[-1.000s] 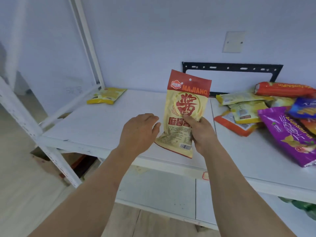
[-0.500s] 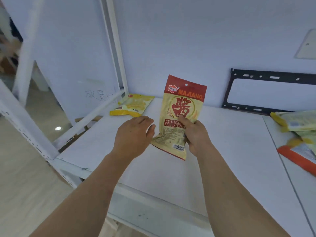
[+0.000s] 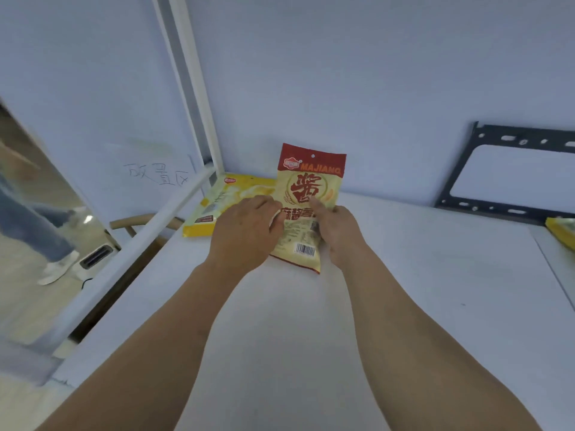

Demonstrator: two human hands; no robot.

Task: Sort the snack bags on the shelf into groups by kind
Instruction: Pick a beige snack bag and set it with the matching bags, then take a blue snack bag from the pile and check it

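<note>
A cream snack bag with a red top band marked MAJIANG [image 3: 306, 194] stands nearly upright above the white shelf [image 3: 404, 290]. My right hand [image 3: 337, 231] grips its lower right side, thumb across the front. My left hand [image 3: 245, 231] has its fingers curled on the bag's lower left edge. Behind them, a yellow snack bag [image 3: 217, 203] lies flat in the shelf's back left corner, partly hidden by my left hand.
A white shelf post [image 3: 193, 85] rises at the back left. A black metal bracket [image 3: 504, 169] leans on the wall at the right. The corner of another yellow bag [image 3: 561, 231] shows at the right edge. A person's legs [image 3: 37, 231] stand on the floor at the left.
The view has swung left and both hands carried the red-topped bag toward the back left corner, close to the yellow bag. My left hand now touches the bag's left edge.
</note>
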